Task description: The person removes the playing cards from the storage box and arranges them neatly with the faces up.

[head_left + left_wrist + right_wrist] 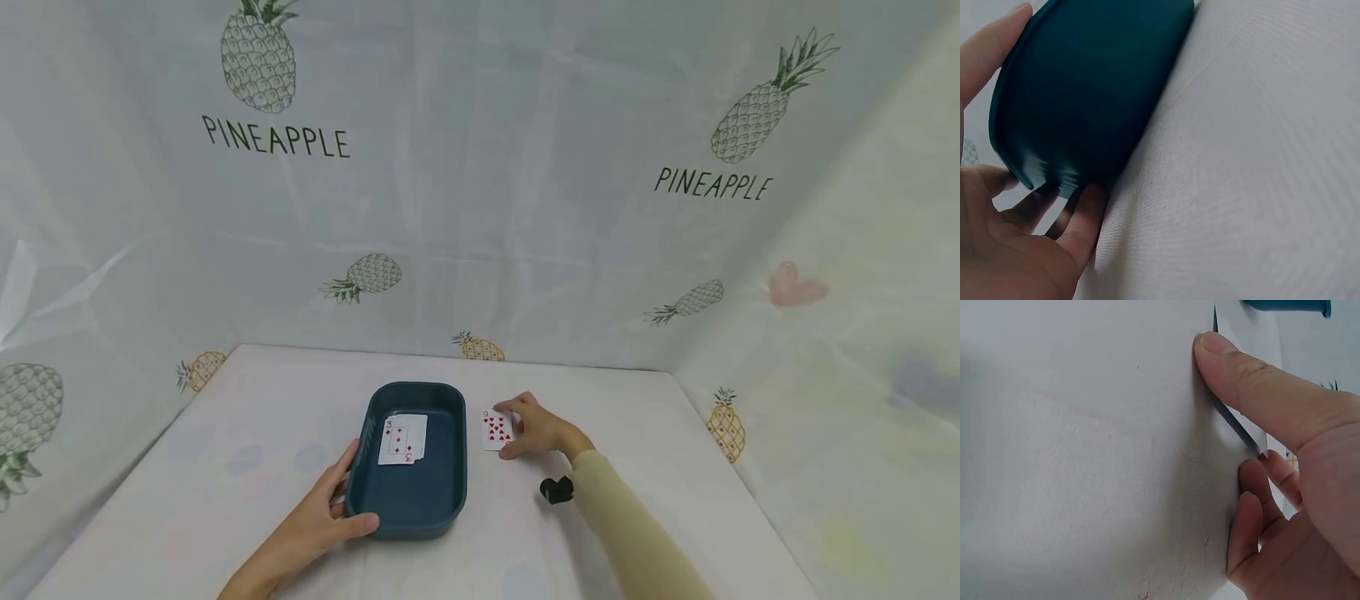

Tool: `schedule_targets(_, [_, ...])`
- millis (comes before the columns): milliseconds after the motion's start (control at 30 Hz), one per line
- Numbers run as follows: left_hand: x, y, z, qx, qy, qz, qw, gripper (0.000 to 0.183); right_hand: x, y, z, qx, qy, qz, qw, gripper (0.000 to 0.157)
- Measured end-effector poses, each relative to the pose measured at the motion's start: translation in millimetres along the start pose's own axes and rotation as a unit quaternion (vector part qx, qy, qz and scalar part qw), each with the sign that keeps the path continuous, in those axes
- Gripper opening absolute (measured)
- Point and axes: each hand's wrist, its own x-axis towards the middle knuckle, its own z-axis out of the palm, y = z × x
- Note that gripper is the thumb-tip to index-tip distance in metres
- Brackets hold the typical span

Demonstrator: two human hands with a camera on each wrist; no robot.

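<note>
A dark teal tray (442,492) with a raised rim stands on the white-covered table. Playing cards (402,439) lie face up in its far half, a red diamond card on top. My left hand (318,521) holds the tray at its near left side, thumb at the near corner and fingers against the outer wall, as the left wrist view also shows. Right of the tray, my right hand (536,429) pinches a nine of hearts (496,428) between thumb and forefinger at its edges. In the right wrist view that card (1235,422) appears edge-on, slanting over the cloth.
A small black object (557,490) shows beside the right sleeve (630,517). The white table cover (300,392) meets a hanging backdrop (480,167) printed with pineapples at the table's back edge, and similar sheets hang at both sides.
</note>
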Motion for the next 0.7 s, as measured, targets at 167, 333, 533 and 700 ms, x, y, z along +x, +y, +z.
schedule_targets(167, [-1.1, 1.1, -0.6, 0.002, 0.000, -0.003, 1.0000, 0.112, 2.0, 0.1, 0.2, 0.008, -0.004, 0.007, 1.000, 0.085])
schedule_targets(333, [-1.5, 0.5, 0.4, 0.019, 0.008, -0.007, 0.9998, 0.113, 2.8, -0.4, -1.7, 0.006, -0.012, 0.014, 1.000, 0.084])
schedule_targets(533, [-2.8, -1.1, 1.3, 0.020, 0.014, -0.012, 0.9996, 0.112, 4.4, -2.3, -1.1, 0.012, -0.016, 0.026, 0.999, 0.084])
schedule_targets(700, [-2.8, 1.2, 0.5, 0.019, 0.011, -0.010, 0.9997, 0.112, 4.5, -1.9, 0.4, 0.021, -0.013, 0.033, 0.999, 0.085])
